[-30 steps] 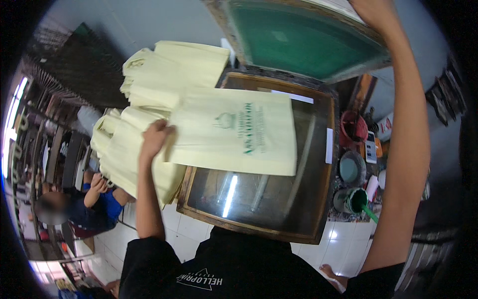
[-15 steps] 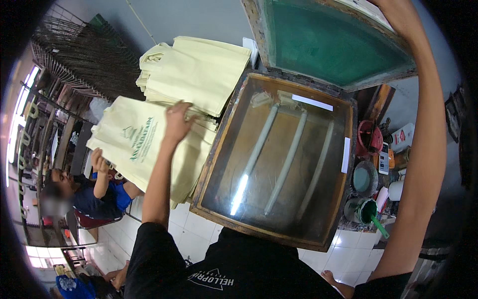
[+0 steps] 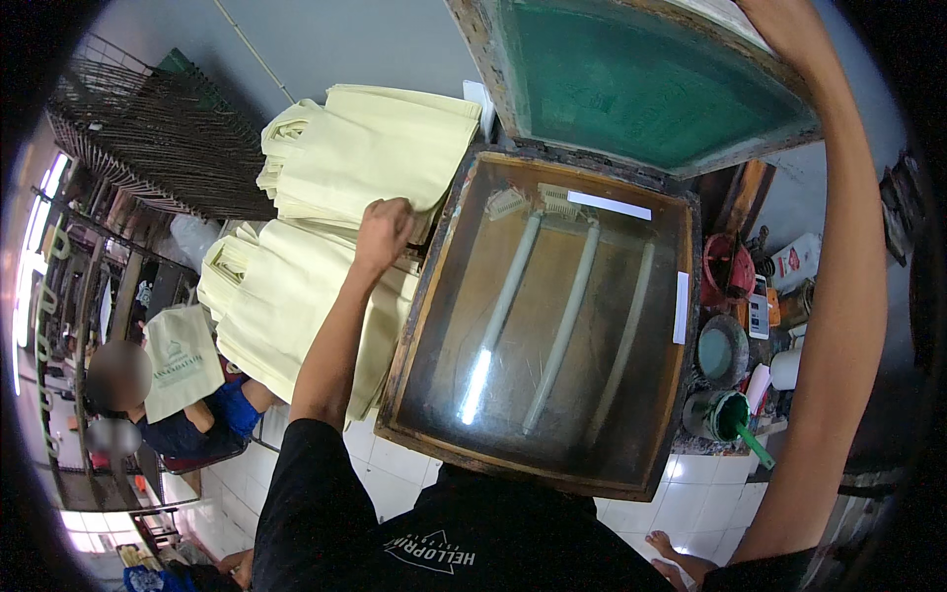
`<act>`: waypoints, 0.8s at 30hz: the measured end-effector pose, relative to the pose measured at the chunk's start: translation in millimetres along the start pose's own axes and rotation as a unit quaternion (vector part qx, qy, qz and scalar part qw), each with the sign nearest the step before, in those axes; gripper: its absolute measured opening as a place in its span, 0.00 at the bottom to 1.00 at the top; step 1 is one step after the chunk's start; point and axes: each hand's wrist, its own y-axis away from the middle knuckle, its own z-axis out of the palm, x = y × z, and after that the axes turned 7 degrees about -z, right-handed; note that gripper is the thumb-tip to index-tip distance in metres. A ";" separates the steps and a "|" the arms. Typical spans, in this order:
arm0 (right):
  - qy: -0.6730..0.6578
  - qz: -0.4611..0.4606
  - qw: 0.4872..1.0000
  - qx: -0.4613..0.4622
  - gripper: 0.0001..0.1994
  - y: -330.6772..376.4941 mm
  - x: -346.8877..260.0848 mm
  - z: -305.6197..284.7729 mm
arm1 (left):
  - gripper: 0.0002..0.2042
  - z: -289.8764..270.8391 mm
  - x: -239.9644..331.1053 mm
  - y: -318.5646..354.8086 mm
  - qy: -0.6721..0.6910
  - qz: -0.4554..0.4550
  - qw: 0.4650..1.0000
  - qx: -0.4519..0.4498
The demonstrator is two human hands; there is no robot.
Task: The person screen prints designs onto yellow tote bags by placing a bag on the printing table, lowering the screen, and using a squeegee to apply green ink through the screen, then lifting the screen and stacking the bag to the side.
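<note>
My left hand (image 3: pixel 387 235) is closed, knuckles up, over the near right edge of an upper stack of cream fabric bags (image 3: pixel 375 143). Its fingertips are hidden, so whether cloth is pinched in them does not show. A second stack of cream bags (image 3: pixel 281 296) lies nearer, under my left forearm. At the top right my right hand (image 3: pixel 784 30) grips the far edge of a raised printing screen (image 3: pixel 641 89) with green mesh and a worn frame. Below the screen sits a glass-topped wooden box (image 3: pixel 552 326) with pale tubes inside; neither hand touches it.
On the left a seated co-worker holds a printed cream bag (image 3: pixel 182 360). A wire rack (image 3: pixel 163 138) stands behind the stacks. To the right are a red bucket (image 3: pixel 728 271), a bowl (image 3: pixel 722 352), a green paint pot (image 3: pixel 715 416) with a green handle, and a phone-like device (image 3: pixel 758 314).
The printed bag has gone from beside my left hand to the co-worker at left. My left hand has shifted right and its fingers have curled. My right hand still holds the raised screen.
</note>
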 end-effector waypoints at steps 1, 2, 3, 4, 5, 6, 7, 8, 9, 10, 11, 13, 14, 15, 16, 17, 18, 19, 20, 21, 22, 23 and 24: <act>-0.009 0.002 1.000 0.004 0.18 -0.9 2.7 2.6 | 0.12 -7.9 6.5 -7.2 0.054 -0.081 0.995 0.022; -0.022 0.000 1.000 0.010 0.18 -2.5 1.9 4.6 | 0.12 -15.6 6.4 -11.4 0.103 -0.166 0.980 0.047; -0.032 0.004 0.999 0.005 0.18 -2.9 -0.3 5.6 | 0.12 -20.3 -9.1 -18.3 0.105 -0.137 0.976 0.131; -0.033 0.010 0.999 -0.001 0.18 -3.2 -0.5 5.9 | 0.11 -32.3 -10.0 -30.1 0.116 -0.150 0.970 0.153; -0.042 0.011 0.999 -0.005 0.18 -5.4 -3.5 5.2 | 0.16 -48.7 -21.2 -36.9 0.079 -0.154 0.969 0.176; -0.038 0.015 0.999 -0.009 0.17 -5.5 -2.3 5.0 | 0.14 -60.0 -11.4 -44.9 0.102 -0.140 0.971 0.162; -0.033 0.019 0.999 -0.013 0.17 -5.1 -0.3 3.5 | 0.13 -73.9 3.1 -53.4 0.127 -0.124 0.973 0.149; -0.028 0.023 0.999 -0.015 0.17 -4.5 1.6 1.2 | 0.11 -80.1 14.2 -55.7 0.122 -0.090 0.979 0.135; -0.025 0.016 0.999 -0.018 0.17 -5.3 2.0 -1.8 | 0.10 -90.8 23.4 -50.7 0.111 -0.057 0.985 0.122; -0.018 0.012 1.000 -0.022 0.18 -5.1 3.7 -4.1 | 0.09 -93.6 32.2 -45.8 0.103 -0.020 0.989 0.107; -0.018 0.008 1.000 -0.024 0.18 -4.8 4.1 -5.7 | 0.08 -100.0 40.4 -32.8 0.074 0.014 0.992 0.101; -0.025 -0.006 1.000 -0.016 0.19 -5.3 -2.9 8.3 | 0.09 -117.7 65.8 21.5 0.026 0.023 0.997 0.065; 0.003 -0.006 1.000 -0.011 0.19 -6.2 0.3 -1.9 | 0.10 -101.5 86.5 36.5 0.074 0.062 0.992 0.078; 0.000 -0.011 1.000 -0.009 0.20 -6.9 4.7 -1.2 | 0.10 -86.0 104.2 60.5 0.113 0.022 0.993 0.031; 0.000 -0.018 1.000 -0.007 0.20 -8.7 10.7 1.5 | 0.11 -75.1 133.0 84.2 0.116 -0.034 0.991 -0.057; -0.001 -0.029 1.000 -0.008 0.21 -10.3 13.5 3.8 | 0.11 -53.3 160.1 100.5 0.188 -0.033 0.978 -0.088; -0.003 -0.026 0.999 -0.018 0.21 -7.6 17.5 4.5 | 0.13 -44.4 200.3 106.8 0.226 -0.059 0.960 -0.154; -0.018 -0.029 0.999 -0.022 0.21 -8.8 14.3 4.3 | 0.12 -4.7 202.8 127.3 0.220 0.063 0.968 -0.099; -0.027 -0.029 0.999 -0.027 0.22 -10.1 14.9 4.8 | 0.10 27.9 210.3 141.7 0.181 0.155 0.965 -0.108; -0.021 -0.038 0.999 -0.015 0.22 -10.3 20.8 7.7 | 0.07 39.9 231.4 148.9 0.182 0.175 0.957 -0.140; -0.018 -0.049 0.999 -0.003 0.22 -10.8 25.7 13.1 | 0.07 50.1 247.3 155.9 0.212 0.177 0.948 -0.160; -0.016 -0.060 0.998 0.011 0.22 -10.9 29.4 14.2 | 0.07 58.3 261.6 158.3 0.238 0.180 0.938 -0.178; -0.016 -0.066 0.998 0.007 0.22 -11.0 32.0 13.5 | 0.07 66.5 274.6 159.4 0.239 0.184 0.937 -0.178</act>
